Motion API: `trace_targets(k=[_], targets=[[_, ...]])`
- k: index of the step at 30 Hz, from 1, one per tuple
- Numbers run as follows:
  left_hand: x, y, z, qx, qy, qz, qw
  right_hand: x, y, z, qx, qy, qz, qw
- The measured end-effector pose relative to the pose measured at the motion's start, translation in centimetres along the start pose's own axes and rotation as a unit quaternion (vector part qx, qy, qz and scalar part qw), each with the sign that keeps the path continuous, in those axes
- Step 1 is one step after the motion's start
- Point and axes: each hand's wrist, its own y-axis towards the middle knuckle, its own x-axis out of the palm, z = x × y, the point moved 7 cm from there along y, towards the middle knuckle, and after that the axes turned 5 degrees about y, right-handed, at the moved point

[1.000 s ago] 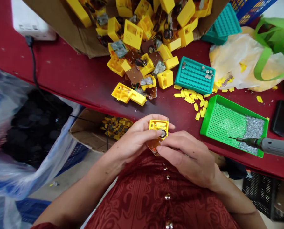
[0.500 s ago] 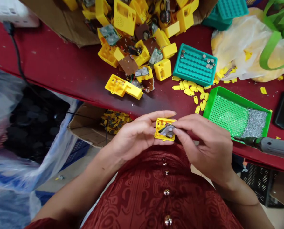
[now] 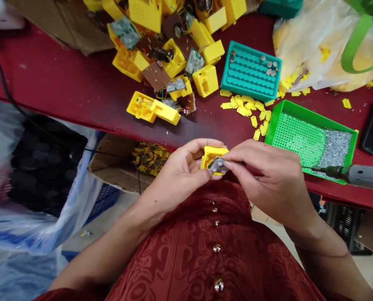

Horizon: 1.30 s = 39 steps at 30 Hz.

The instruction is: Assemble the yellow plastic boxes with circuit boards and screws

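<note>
My left hand (image 3: 181, 169) is raised over my red shirt (image 3: 186, 251), wrist angled in from the lower left, palm turned toward the work. Its fingers (image 3: 201, 145) curl around a yellow housing (image 3: 209, 154) and are clamped on it, so the housing sits in my grip just off the near edge of the tabletop (image 3: 64, 96). My right hand (image 3: 264, 175) comes in from the lower right, back upward and wrist bent, with its fingertips (image 3: 233, 158) pinched together on a small grey board (image 3: 216, 166) against the housing's open side. They hide part of the board, so I can't tell how it sits inside.

Past my hands, a green tray (image 3: 299, 133) holds silver screws, and an electric screwdriver (image 3: 361, 175) lies over its near corner. Loose yellow clips (image 3: 244, 109) lie beside a teal tray (image 3: 250, 67). An opened housing (image 3: 151, 108) rests near a spilled heap of yellow parts (image 3: 164, 54).
</note>
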Motion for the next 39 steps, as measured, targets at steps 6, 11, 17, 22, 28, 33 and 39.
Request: trace_targets(k=[6, 11, 17, 22, 28, 33, 39], targets=[[0.4, -0.3, 0.1, 0.0, 0.014, -0.001, 1.0, 0.2, -0.1, 0.0, -0.024, -0.048, -0.029, 0.998], [0.4, -0.5, 0.2, -0.001, 0.019, 0.005, 1.0, 0.5, -0.4, 0.2, -0.012, -0.074, -0.009, 0.997], [0.2, -0.6, 0.2, 0.003, 0.042, 0.025, 0.999, 1.0, -0.5, -0.1, -0.039, -0.06, -0.015, 0.997], [0.2, -0.4, 0.0, -0.006, -0.014, 0.022, 1.0, 0.2, -0.4, -0.3, -0.078, -0.059, 0.061, 0.993], [0.1, -0.1, -0.3, -0.011, -0.068, 0.021, 0.997, 0.2, -1.1, 0.4, -0.094, -0.034, 0.115, 0.988], [0.4, -0.1, -0.3, 0.011, -0.012, 0.033, 0.999, 1.0, -1.4, 0.0, -0.125, -0.104, 0.123, 0.979], [1.3, 1.2, 0.1, 0.029, 0.017, 0.004, 0.999, -1.1, -3.0, 0.0, -0.081, -0.121, 0.173, 0.974]])
